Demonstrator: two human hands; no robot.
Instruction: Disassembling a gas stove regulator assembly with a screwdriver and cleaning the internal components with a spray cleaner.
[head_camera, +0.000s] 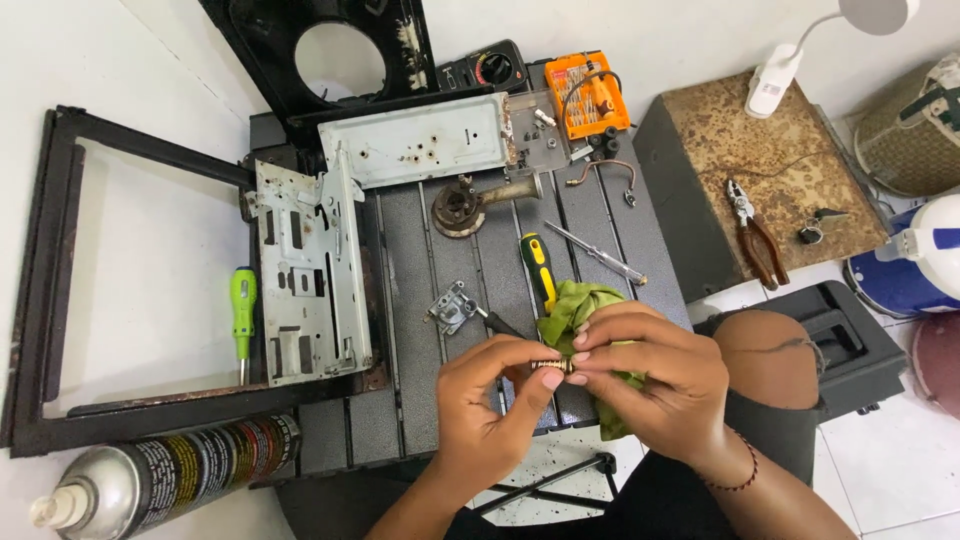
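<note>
Both hands meet over the near edge of the dark ribbed metal panel (450, 260): left hand (485, 400) and right hand (650, 375) pinch a small brass fitting (552, 366), green rag (580, 310) bunched under the right. A yellow-handled screwdriver (538, 268) lies just behind, spray can (160, 470) at the near left corner.

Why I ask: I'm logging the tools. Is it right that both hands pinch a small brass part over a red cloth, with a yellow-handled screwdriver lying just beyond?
Not quite: the head view shows the cloth is green. The left hand and right hand do pinch the small brass part, with the yellow-handled screwdriver just beyond.
</note>
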